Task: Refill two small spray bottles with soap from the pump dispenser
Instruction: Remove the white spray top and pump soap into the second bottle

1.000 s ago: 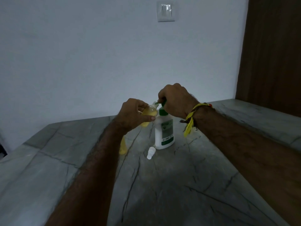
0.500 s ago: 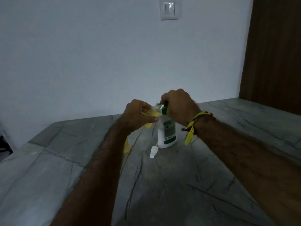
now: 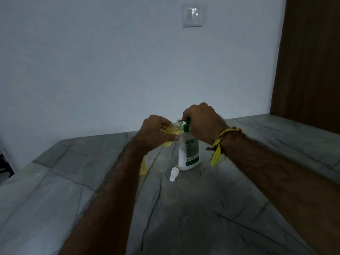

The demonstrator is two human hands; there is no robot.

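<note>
A white pump dispenser with a green label and green pump head stands on the grey stone table. My right hand curls over the pump head from above. My left hand grips a small clear spray bottle holding yellow liquid, tilted with its open neck at the pump's spout. A second small yellow bottle stands on the table, mostly hidden behind my left forearm. A white spray cap lies on the table in front of the dispenser.
A white wall with a light switch rises behind the table. A dark wooden panel stands at the far right. The table's left edge runs diagonally at the left.
Both hands keep their hold on the small bottle and pump head. The view has shifted slightly, with the hands and bottles a little lower right in frame.
</note>
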